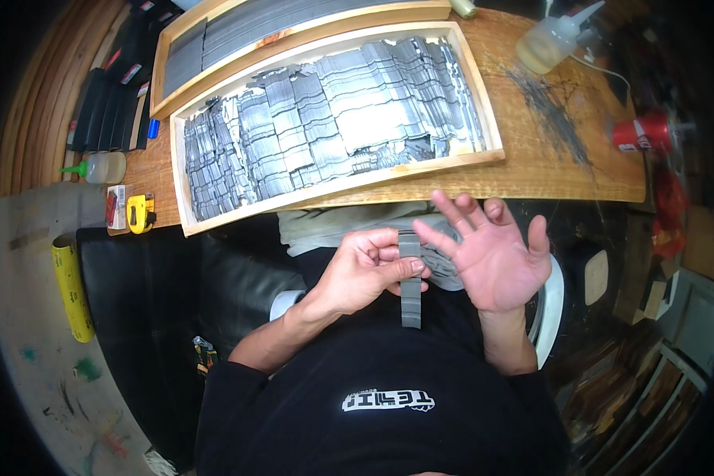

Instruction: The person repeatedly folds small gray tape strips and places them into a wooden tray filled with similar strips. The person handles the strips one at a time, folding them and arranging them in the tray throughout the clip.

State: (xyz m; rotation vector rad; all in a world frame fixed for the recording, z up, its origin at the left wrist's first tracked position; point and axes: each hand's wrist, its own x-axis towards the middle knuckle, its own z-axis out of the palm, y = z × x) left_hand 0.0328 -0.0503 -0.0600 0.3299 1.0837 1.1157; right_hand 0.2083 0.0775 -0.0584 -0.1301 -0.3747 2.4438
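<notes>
My left hand (365,270) grips a narrow grey ridged strip (410,301) that stands upright over my lap, its lower end hanging below the fingers. My right hand (492,254) is spread open, palm up, just right of the strip, with a fingertip touching its top edge. In front of both hands a shallow wooden tray (484,95) on the wooden table (563,151) holds several rows of similar grey ridged strips (333,119), overlapping like small roof tiles.
A second wooden tray (238,36) with dark sheets lies behind the first. Squeeze bottles (551,40) (99,168), a red can (641,132), a yellow tape measure (140,213) and black boxes (107,103) sit on the table. A yellow tube (71,285) lies left.
</notes>
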